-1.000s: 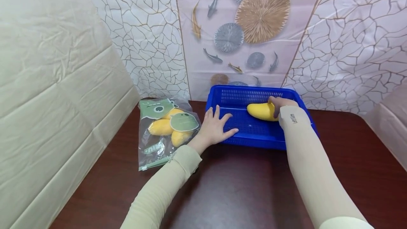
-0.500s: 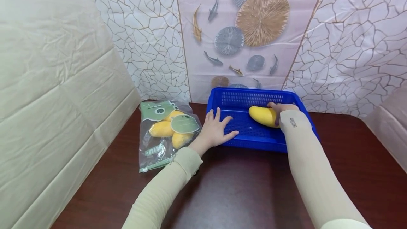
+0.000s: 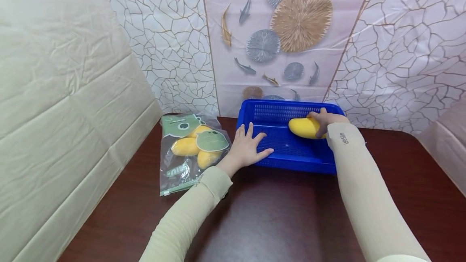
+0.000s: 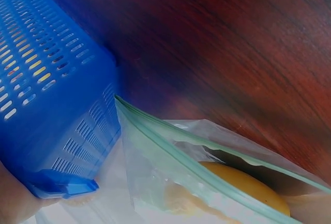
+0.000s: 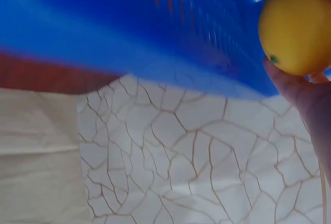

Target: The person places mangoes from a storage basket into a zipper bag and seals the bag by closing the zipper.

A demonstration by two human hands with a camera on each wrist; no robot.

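Note:
In the head view, my right hand grips a yellow mango inside the blue basket, toward its right end. The right wrist view shows the mango close up, with a small green stem spot and a finger or thumb against it. My left hand lies at the basket's left end with its fingers spread. In the left wrist view, part of that hand touches the basket's rim. Beside it lies a clear zip bag with several yellow mangoes inside and green cartoon prints.
The basket stands on a dark wood table, near the patterned back cloth. A beige cloth hangs along the left side. In the left wrist view, the bag's green zip edge gapes beside the basket.
My right hand has shifted slightly to the right with the mango, which has changed its tilt a little. My left hand and the bag have stayed in place.

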